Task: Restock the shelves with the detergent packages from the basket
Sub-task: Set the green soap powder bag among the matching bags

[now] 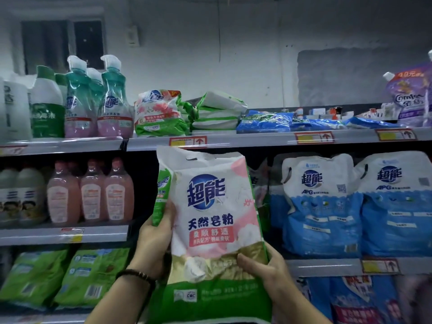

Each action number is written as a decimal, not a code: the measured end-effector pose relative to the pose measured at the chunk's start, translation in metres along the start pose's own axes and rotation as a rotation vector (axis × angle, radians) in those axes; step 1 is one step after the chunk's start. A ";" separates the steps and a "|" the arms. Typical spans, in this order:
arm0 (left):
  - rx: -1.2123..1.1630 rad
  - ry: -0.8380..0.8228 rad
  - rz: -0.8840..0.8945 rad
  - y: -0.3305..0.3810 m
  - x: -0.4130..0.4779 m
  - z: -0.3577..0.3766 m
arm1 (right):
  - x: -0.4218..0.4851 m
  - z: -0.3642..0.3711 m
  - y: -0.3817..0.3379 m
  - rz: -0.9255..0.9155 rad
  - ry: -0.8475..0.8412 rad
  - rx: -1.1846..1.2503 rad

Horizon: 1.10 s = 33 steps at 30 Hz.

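White-pink-green plastic detergent bag (210,213) upright between hands | left hand (159,239) grips its side | right hand (264,265) pinches low front | floppy bag may slip, or bump blue-and-white bags (320,206) beside right hand

Left hand (157,239) and right hand (264,265) gripping upright detergent package (210,220) (white, pink, green), before stocked shelves (257,139)

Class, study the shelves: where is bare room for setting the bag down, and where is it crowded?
Free: the dark gap on the middle shelf between pink bottles and the bag. Crowded: pump bottles on top left; blue bags at right.
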<state>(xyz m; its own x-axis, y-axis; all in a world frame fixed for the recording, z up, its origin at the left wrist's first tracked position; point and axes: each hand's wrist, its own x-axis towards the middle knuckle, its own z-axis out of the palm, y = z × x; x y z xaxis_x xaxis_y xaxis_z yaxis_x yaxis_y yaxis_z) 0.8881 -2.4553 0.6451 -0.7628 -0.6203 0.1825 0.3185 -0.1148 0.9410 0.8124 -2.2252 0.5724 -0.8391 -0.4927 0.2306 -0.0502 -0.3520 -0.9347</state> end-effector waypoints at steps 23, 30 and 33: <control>0.421 -0.153 0.289 -0.040 0.166 -0.035 | 0.205 0.025 0.004 -0.082 0.027 -0.247; 0.523 0.035 0.265 -0.123 0.247 -0.051 | 0.274 0.017 0.080 0.004 0.088 -0.680; 0.519 0.041 0.177 -0.147 0.264 -0.062 | 0.276 0.012 0.100 0.021 0.133 -0.747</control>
<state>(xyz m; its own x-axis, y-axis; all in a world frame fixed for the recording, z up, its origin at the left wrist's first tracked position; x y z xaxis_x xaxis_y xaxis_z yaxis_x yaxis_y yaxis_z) 0.6747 -2.6504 0.5374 -0.6967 -0.6264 0.3497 0.1132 0.3854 0.9158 0.5822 -2.4060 0.5455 -0.8997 -0.3765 0.2207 -0.3475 0.3120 -0.8842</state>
